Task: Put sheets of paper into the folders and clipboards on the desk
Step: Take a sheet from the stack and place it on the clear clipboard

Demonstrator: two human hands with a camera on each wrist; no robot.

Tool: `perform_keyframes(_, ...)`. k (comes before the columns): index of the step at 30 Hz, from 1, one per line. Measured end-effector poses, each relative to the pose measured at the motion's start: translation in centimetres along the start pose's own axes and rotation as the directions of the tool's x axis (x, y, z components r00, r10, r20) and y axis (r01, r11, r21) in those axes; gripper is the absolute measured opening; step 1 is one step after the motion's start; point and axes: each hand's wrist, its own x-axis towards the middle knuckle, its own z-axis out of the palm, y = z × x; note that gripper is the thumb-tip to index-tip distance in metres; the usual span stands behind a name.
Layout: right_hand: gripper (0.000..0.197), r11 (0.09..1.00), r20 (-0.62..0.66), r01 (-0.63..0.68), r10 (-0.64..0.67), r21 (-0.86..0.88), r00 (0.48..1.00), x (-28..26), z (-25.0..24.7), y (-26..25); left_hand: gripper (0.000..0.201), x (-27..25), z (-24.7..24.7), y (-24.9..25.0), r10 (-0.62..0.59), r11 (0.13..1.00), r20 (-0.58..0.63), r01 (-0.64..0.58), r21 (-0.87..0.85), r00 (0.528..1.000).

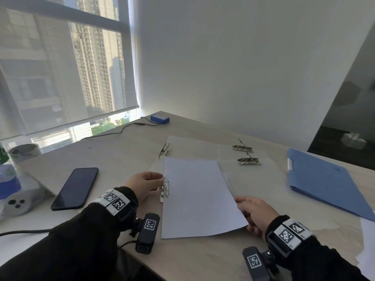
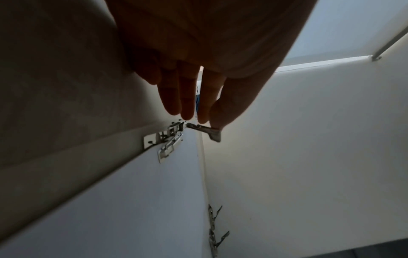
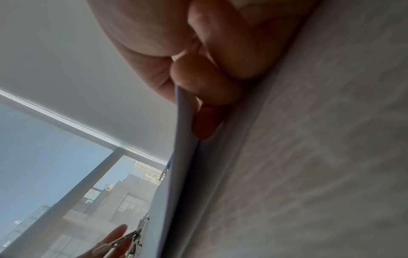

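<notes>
A white sheet of paper (image 1: 198,195) lies on an open beige folder (image 1: 253,179) in front of me. Its left edge sits at the folder's metal clip (image 1: 164,190). My left hand (image 1: 145,184) pinches the clip's raised lever (image 2: 204,130) between thumb and forefinger. My right hand (image 1: 254,212) pinches the sheet's near right edge (image 3: 185,139), thumb on top and fingers beneath. A second open folder (image 1: 194,147) lies behind, with its own clip (image 1: 165,149). A shut blue folder (image 1: 326,183) lies at the right.
A dark phone (image 1: 76,188) lies left of my left hand. A blue box (image 1: 160,119) with a black cable sits at the desk's far corner. Two more clips (image 1: 246,155) stand on the folders' right halves. Loose paper (image 1: 368,246) lies at the right edge. A cup (image 1: 25,152) stands far left.
</notes>
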Motion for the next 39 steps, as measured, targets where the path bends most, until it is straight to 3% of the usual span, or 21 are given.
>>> perform_keyframes(4,0.025,1.000,0.000,0.010,-0.010,0.013,1.000,-0.1,-0.1,0.0,0.050,1.0,-0.1,-0.2,-0.061,0.984,0.068,0.048,0.171,0.996)
perform_keyframes(7,0.025,1.000,-0.006,0.009,-0.009,0.012,1.000,-0.1,-0.2,0.0,0.042,1.0,-0.2,0.0,-0.050,0.920,0.140,-0.009,0.392,0.989)
perform_keyframes(11,0.023,1.000,-0.010,0.005,-0.005,0.015,1.000,0.1,-0.2,0.1,0.043,0.2,0.5,0.9,-0.022,0.783,0.132,-0.065,0.618,0.991)
perform_keyframes(15,0.027,0.999,-0.025,-0.004,0.005,0.032,1.000,0.5,0.0,0.4,0.051,0.0,0.8,1.1,-0.057,0.741,0.081,-0.012,0.672,0.995)
perform_keyframes(19,0.027,0.999,-0.036,-0.013,0.014,0.030,0.999,-0.2,0.3,0.2,0.059,-0.2,0.2,1.4,-0.107,0.824,0.099,0.033,0.566,0.989)
perform_keyframes(21,0.026,0.999,-0.031,-0.014,0.015,0.041,0.999,-0.9,0.7,0.1,0.061,-0.7,-0.2,1.3,-0.092,0.888,0.031,0.068,0.454,0.995)
perform_keyframes(25,0.028,0.993,0.059,-0.049,0.043,0.108,0.997,-2.5,2.4,-0.3,0.026,-3.3,0.6,1.6,0.097,0.977,-0.136,-0.068,0.203,0.986)
perform_keyframes(28,0.026,0.983,0.145,-0.092,0.069,0.162,0.987,-3.9,4.0,-1.0,0.014,-6.2,2.7,3.2,0.139,0.990,-0.035,-0.139,-0.005,0.990)
perform_keyframes(32,0.026,0.995,0.188,-0.052,0.035,0.086,0.982,-6.0,4.1,-1.4,0.017,-9.0,6.1,5.2,0.181,0.982,0.116,-0.173,-0.077,0.977)
perform_keyframes(39,0.023,0.988,-0.085,0.042,-0.029,0.149,0.996,-9.7,-4.8,1.0,0.016,-12.3,14.4,7.2,0.146,0.987,0.348,-0.112,-0.117,0.926)
